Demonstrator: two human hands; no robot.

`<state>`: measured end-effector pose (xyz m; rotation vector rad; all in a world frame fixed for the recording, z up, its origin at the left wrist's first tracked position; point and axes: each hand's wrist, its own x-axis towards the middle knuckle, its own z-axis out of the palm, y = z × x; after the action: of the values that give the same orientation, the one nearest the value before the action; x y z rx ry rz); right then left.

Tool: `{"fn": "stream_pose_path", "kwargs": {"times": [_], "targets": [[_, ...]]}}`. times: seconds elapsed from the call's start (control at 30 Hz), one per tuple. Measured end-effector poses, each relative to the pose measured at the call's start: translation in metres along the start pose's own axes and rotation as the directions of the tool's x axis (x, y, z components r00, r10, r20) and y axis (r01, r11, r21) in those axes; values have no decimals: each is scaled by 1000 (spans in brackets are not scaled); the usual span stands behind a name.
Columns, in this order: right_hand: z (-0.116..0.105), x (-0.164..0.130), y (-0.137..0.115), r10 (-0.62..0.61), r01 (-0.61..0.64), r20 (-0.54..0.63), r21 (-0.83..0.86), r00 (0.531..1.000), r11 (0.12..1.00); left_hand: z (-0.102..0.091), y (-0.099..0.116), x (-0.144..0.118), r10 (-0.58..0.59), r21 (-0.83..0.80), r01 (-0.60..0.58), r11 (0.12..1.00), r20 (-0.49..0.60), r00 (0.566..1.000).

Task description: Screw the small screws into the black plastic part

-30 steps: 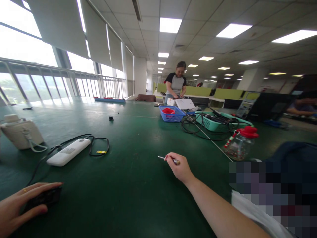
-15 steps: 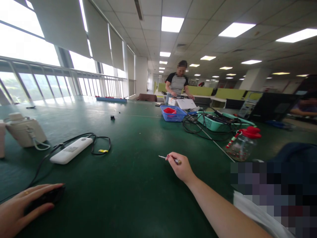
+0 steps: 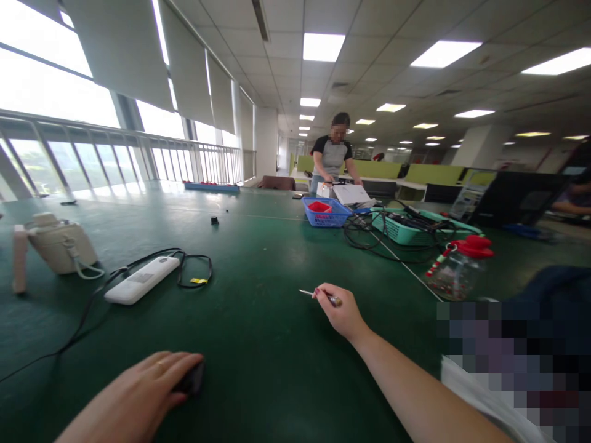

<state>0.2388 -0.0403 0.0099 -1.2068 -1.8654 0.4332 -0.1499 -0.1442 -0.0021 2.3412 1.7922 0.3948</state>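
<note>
Pictured with green tabletop (image 3: 258,344) running open rightward from the white device (image 3: 143,281) to the right hand (image 3: 339,311), and away past the device's far side. Hemmed in on the device's left by a beige bottle (image 3: 64,246) and an upright pink object (image 3: 20,261), with a looped black cord (image 3: 181,250) just beside its right end. Bounded well to the device's right by a clear jar (image 3: 457,274) with a red lid and, farther back than the device, by a blue basket (image 3: 329,220) and a teal basket (image 3: 390,229) heaped with cables. Marked by a grey panel on the device and a yellow tag (image 3: 199,281) to its right, both too small to read. Curling bent fingers and thumb of the left hand (image 3: 143,387), nearer the camera than the device, around a mostly covered dark object (image 3: 194,378). Pinching tightly, with the right hand, a slim tool (image 3: 337,301), thin tip pointing toward the device's side.
</note>
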Motion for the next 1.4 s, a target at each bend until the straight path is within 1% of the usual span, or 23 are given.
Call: {"fn": "stream_pose_path", "kwargs": {"times": [0.03, 0.07, 0.1, 0.13, 0.17, 0.2, 0.27, 0.33, 0.4, 0.47, 0.53, 0.67, 0.73, 0.83, 0.93, 1.0, 1.1, 1.27, 1.4], "targets": [[0, 0, -1, 0, 0, -3, 0, 1000, 1000, -3, 35, 6, 96, -47, -92, 995, 100, 990], [-1, -1, -1, -1, 1, -8, 0, 1000, 1000, -7, 67, 13, 190, -96, -175, 980, 179, 965], [-2, -2, -2, -2, 2, -14, 1, 1000, 1000, -10, 94, 24, 269, -134, -243, 961, 233, 935], [-3, -2, -3, -1, 2, -24, 2, 1000, 1000, -11, 116, 38, 328, -148, -300, 942, 229, 916], [-4, -3, -3, -2, 2, -38, 3, 999, 1000, -11, 132, 54, 378, -150, -352, 924, 207, 903], [-6, -3, -4, -4, 4, -57, 3, 998, 1000, -9, 143, 73, 414, -140, -394, 908, 165, 895], [-8, -3, -4, -7, 7, -104, 1, 995, 1000, -1, 153, 115, 426, -80, -420, 904, 91, 900], [-10, -2, -3, -10, 10, -147, 1, 989, 1000, 12, 155, 155, 403, -29, -402, 915, 34, 915], [-10, -1, 0, -14, 13, -177, -4, 984, 1000, 24, 155, 186, 365, -14, -365, 931, 6, 931], [-9, -1, 2, -22, 19, -190, -16, 981, 1000, 34, 155, 204, 335, -23, -335, 942, -9, 942], [-8, 0, 4, -28, 22, -197, -32, 980, 999, 42, 153, 213, 334, -41, -334, 942, -15, 942], [-7, -1, -1, -29, 18, -189, -60, 982, 998, 54, 146, 216, 377, -105, -380, 919, -47, 925], [-7, -2, -5, -52, 39, -180, -76, 982, 996, 58, 141, 216, 347, -152, -353, 923, -70, 935], [-7, -4, -11, -127, 110, -163, -111, 978, 988, 62, 136, 218, 258, -240, -266, 934, -65, 964], [-5, -6, -14, -214, 199, -97, -146, 972, 969, 63, 135, 220, 228, -296, -238, 925, -70, 971], [-2, -6, -16, -256, 247, -25, -184, 966, 951, 64, 135, 221, 225, -307, -241, 921, -87, 971], [2, -6, -19, -275, 280, 56, -259, 960, 924, 66, 134, 222, 228, -308, -249, 918, -104, 968], [2, -6, -25, -296, 317, 113, -321, 949, 892, 68, 131, 222, 246, -283, -266, 921, -105, 963], [0, -6, -27, -315, 336, 118, -353, 942, 873, 67, 131, 222, 244, -270, -260, 927, -92, 965]]}}
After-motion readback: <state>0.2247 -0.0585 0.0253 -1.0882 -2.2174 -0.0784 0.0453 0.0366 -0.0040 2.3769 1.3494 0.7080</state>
